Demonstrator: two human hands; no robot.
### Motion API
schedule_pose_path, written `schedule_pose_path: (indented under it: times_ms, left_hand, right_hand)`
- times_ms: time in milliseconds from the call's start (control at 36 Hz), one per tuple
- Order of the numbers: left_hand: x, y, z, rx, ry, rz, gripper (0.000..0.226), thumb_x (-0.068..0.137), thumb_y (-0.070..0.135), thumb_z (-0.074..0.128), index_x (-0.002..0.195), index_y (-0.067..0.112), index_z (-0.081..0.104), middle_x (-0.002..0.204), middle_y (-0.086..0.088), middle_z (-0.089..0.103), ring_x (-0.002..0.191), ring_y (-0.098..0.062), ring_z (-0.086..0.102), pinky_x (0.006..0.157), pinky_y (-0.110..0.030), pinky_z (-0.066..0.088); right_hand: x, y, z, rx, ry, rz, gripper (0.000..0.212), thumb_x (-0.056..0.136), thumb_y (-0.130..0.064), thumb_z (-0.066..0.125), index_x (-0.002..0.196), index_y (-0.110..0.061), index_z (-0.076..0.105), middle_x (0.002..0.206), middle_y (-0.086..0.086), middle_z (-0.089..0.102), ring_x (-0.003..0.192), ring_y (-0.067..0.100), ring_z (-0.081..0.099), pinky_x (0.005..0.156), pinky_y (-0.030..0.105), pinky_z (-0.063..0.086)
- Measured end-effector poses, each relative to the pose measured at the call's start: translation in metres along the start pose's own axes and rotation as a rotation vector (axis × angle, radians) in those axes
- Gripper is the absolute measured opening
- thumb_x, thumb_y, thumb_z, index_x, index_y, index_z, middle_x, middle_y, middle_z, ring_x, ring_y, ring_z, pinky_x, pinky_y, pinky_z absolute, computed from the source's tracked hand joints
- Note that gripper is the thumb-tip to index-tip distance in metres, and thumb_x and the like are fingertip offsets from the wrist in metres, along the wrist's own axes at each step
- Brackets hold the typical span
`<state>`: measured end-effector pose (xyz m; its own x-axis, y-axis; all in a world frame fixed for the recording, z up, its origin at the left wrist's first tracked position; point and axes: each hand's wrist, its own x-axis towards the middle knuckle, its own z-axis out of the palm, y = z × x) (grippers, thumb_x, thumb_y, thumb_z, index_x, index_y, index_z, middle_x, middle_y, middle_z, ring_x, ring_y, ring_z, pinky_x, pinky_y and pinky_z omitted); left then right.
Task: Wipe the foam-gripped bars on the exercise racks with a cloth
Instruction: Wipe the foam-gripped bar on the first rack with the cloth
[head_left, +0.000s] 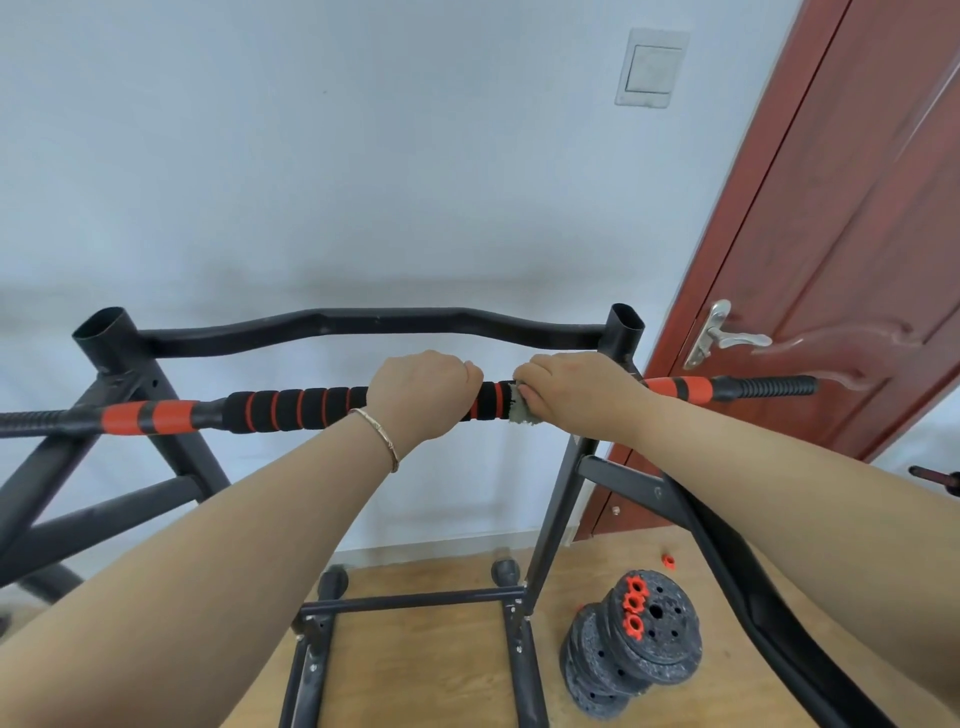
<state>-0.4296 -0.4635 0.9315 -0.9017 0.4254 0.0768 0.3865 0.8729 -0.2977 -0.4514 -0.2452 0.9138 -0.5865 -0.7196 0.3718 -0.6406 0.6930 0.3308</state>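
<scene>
A long bar with a black foam grip ringed in orange (296, 409) lies across the black exercise rack (374, 325), its threaded ends sticking out left and right. My left hand (421, 392) grips the foam near the middle. Just to its right, my right hand (574, 397) holds a grey-green cloth (519, 410) wrapped against the foam; only a small edge of the cloth shows under the fingers.
A stack of dark weight plates with orange collars (631, 649) sits on the wooden floor at lower right. One loose orange collar (668, 559) lies nearby. A red-brown door (857, 234) with a metal handle stands at right. The rack's base frame (415, 605) is below.
</scene>
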Motion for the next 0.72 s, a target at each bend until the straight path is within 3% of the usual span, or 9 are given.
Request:
schedule_pose_path:
  times_ms: [83, 139, 194, 250, 306, 389, 528, 611, 722]
  left_hand:
    - [-0.004, 0.003, -0.001, 0.012, 0.023, -0.019, 0.019, 0.088, 0.010, 0.054, 0.092, 0.018, 0.037, 0.067, 0.002, 0.035, 0.068, -0.024, 0.048, 0.056, -0.032, 0.039]
    - [-0.009, 0.006, -0.002, 0.032, 0.055, -0.031, 0.017, 0.087, 0.012, 0.056, 0.091, 0.017, 0.041, 0.064, 0.002, 0.038, 0.064, -0.023, 0.049, 0.055, -0.031, 0.040]
    - [-0.014, 0.010, -0.002, 0.039, 0.077, -0.041, 0.019, 0.086, 0.015, 0.059, 0.090, 0.018, 0.041, 0.061, 0.002, 0.039, 0.059, -0.021, 0.050, 0.055, -0.029, 0.042]
    - [-0.016, 0.010, -0.003, 0.021, 0.073, -0.044, 0.023, 0.085, 0.014, 0.060, 0.090, 0.018, 0.038, 0.062, 0.002, 0.041, 0.060, -0.020, 0.050, 0.054, -0.030, 0.043]
    - [-0.016, 0.004, -0.005, -0.013, 0.060, -0.070, 0.025, 0.083, 0.007, 0.059, 0.089, 0.017, 0.037, 0.064, 0.002, 0.040, 0.064, -0.021, 0.049, 0.054, -0.031, 0.041]
    - [-0.015, -0.012, -0.010, -0.013, 0.078, -0.119, 0.023, 0.079, -0.001, 0.056, 0.086, 0.015, 0.041, 0.063, 0.001, 0.038, 0.063, -0.021, 0.046, 0.053, -0.030, 0.040]
    - [-0.023, -0.023, 0.000, 0.014, -0.006, -0.087, 0.019, 0.087, 0.008, 0.054, 0.089, 0.018, 0.038, 0.068, 0.002, 0.039, 0.070, -0.023, 0.050, 0.058, -0.032, 0.041]
    - [-0.026, -0.023, 0.005, 0.044, 0.008, -0.066, 0.017, 0.089, 0.013, 0.053, 0.091, 0.020, 0.036, 0.068, 0.003, 0.040, 0.069, -0.023, 0.051, 0.057, -0.032, 0.041]
    - [-0.029, -0.019, 0.006, 0.066, 0.024, -0.087, 0.016, 0.085, 0.015, 0.057, 0.095, 0.018, 0.045, 0.065, 0.002, 0.042, 0.064, -0.023, 0.054, 0.056, -0.031, 0.043]
  right_hand:
    - [0.012, -0.002, -0.013, -0.168, -0.225, -0.136, 0.006, 0.093, -0.014, 0.060, 0.091, -0.008, 0.059, 0.075, 0.000, 0.050, 0.058, 0.018, 0.049, 0.046, 0.032, 0.046]
    - [0.023, -0.002, -0.028, -0.184, -0.400, -0.116, 0.006, 0.099, -0.014, 0.050, 0.094, -0.010, 0.051, 0.082, 0.000, 0.048, 0.066, 0.020, 0.048, 0.057, 0.033, 0.047]
    - [0.032, 0.002, -0.036, -0.133, -0.401, -0.007, 0.014, 0.103, -0.015, 0.041, 0.094, -0.009, 0.050, 0.082, 0.001, 0.048, 0.070, 0.023, 0.049, 0.063, 0.035, 0.045]
    - [0.032, 0.011, -0.040, 0.127, -0.371, 0.249, 0.026, 0.106, -0.020, 0.032, 0.090, -0.012, 0.051, 0.074, -0.001, 0.049, 0.071, 0.023, 0.051, 0.068, 0.037, 0.043]
    - [0.026, 0.018, -0.038, 0.515, -0.203, 0.466, 0.035, 0.105, -0.020, 0.029, 0.078, -0.019, 0.051, 0.063, -0.006, 0.055, 0.062, 0.014, 0.056, 0.072, 0.036, 0.048]
    - [0.017, 0.012, -0.042, 0.691, 0.061, 0.471, 0.040, 0.103, -0.024, 0.029, 0.078, -0.020, 0.059, 0.062, -0.008, 0.063, 0.062, 0.011, 0.062, 0.071, 0.034, 0.052]
    - [0.012, -0.030, -0.025, 0.281, -0.013, 0.189, 0.025, 0.102, -0.034, 0.032, 0.090, -0.030, 0.054, 0.080, -0.010, 0.056, 0.073, 0.019, 0.059, 0.060, 0.032, 0.042]
    - [0.003, -0.039, -0.010, 0.036, -0.003, 0.161, 0.053, 0.098, -0.055, 0.031, 0.112, -0.014, 0.062, 0.084, -0.001, 0.064, 0.065, 0.022, 0.060, 0.049, 0.031, 0.045]
    - [0.004, -0.034, -0.007, 0.003, 0.087, 0.148, 0.047, 0.098, -0.049, 0.038, 0.084, -0.010, 0.061, 0.064, 0.000, 0.054, 0.048, 0.021, 0.051, 0.040, 0.026, 0.032]
